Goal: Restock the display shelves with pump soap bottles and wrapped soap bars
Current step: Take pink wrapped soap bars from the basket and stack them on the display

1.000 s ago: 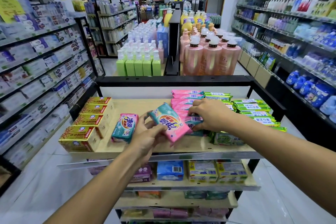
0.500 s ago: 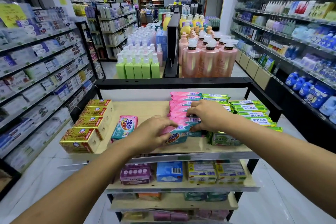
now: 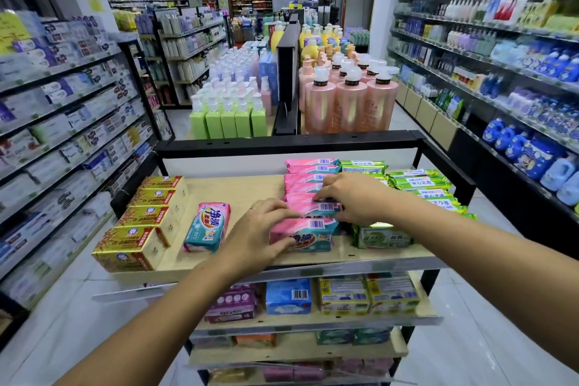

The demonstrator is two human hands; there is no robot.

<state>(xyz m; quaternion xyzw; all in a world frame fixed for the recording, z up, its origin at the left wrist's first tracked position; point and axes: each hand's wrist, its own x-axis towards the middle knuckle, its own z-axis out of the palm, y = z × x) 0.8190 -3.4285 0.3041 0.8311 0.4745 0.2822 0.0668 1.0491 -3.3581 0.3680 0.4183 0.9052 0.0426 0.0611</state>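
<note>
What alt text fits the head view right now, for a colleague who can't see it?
Both hands work a row of pink wrapped soap bars on the top shelf: the left hand grips the front bar, the right hand grips the bars behind it. Gold boxes line the shelf's left, green bars its right, pump bottles stand beyond.

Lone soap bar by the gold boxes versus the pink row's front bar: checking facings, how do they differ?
Lone soap bar runs front to back, untouched; front bar lies crosswise, held by the left hand. Lone soap bar sits apart; front bar abuts its row. Both: pink-and-teal wrappers.
</note>
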